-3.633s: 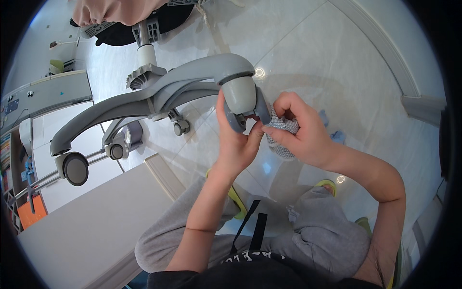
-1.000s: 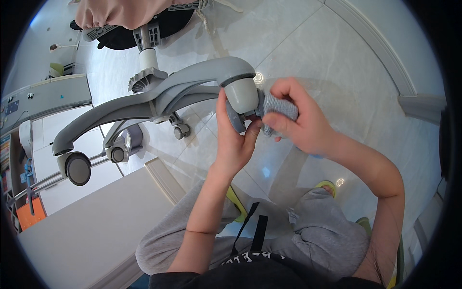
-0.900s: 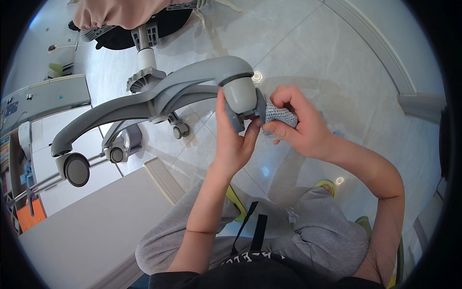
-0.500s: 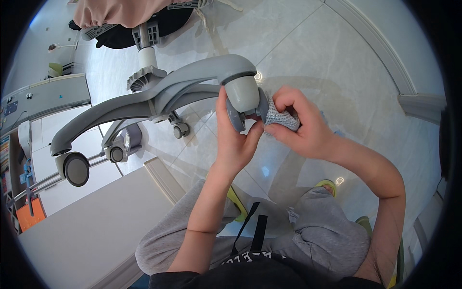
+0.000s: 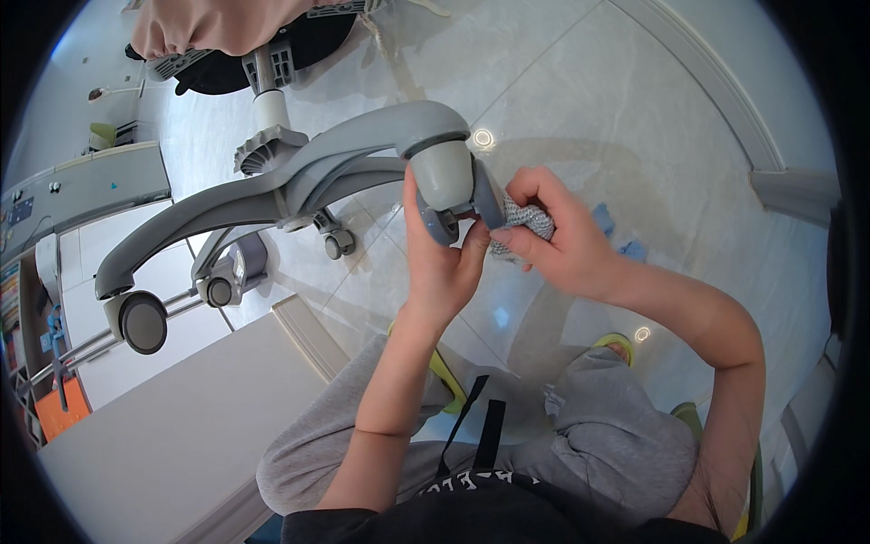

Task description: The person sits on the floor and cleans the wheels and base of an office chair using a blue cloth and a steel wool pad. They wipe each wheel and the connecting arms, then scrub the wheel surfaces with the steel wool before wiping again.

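The chair base (image 5: 299,172) lies tipped on the floor (image 5: 634,109), ahead of the knees. The left hand (image 5: 444,263) is under the near caster (image 5: 453,213); the right hand (image 5: 557,240), just right, presses a cloth (image 5: 526,218) against it. Another caster (image 5: 140,319) sits far left.

Left hand (image 5: 441,267) steadies chair caster (image 5: 458,195); right hand (image 5: 557,240) presses grey cloth (image 5: 526,218).

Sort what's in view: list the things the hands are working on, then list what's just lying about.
In hand:
- caster wheel, steadied by the left hand
- grey cloth, pressed against that wheel by the right hand
- chair base that the wheel sits on

Lying about:
- blue cloth on the floor
- white cabinet top
- orange item at far left
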The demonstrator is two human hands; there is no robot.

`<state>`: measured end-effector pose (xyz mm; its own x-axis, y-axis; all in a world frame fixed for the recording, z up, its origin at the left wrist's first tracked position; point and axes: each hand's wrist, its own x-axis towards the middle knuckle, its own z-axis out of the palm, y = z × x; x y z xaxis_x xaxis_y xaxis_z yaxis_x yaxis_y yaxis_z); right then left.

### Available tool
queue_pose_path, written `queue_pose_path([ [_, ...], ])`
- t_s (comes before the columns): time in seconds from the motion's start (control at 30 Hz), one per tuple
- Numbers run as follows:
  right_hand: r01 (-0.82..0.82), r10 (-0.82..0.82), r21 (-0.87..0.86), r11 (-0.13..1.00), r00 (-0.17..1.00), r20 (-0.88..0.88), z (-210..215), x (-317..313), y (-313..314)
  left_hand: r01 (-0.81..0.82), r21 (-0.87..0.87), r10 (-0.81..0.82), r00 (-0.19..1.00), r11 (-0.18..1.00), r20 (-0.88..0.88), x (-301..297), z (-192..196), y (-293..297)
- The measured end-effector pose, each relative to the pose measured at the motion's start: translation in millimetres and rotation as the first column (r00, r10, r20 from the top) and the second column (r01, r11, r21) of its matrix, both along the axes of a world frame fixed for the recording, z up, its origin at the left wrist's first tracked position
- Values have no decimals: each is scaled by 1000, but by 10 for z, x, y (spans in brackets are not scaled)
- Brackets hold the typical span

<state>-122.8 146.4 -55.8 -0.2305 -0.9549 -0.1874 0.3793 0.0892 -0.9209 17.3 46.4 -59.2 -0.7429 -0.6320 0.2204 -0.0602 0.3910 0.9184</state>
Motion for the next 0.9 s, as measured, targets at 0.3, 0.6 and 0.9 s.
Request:
queue_pose_path([
  [0.3, 107, -263, -352, 930, 862, -434, 219, -137, -219, -26, -138, 41, 993, 990, 110, 30, -49, -6],
  [0.6, 68, -72, -68, 995, 995, -63, -136, 36, -36, -23, -50, 28, 993, 999, 110, 60, 24, -42],
  [0.9, 8, -46, -227, 974, 986, -161, -113, -36, -40, 14, 62, -16, 1000, 998, 26, 28, 91, -39],
])
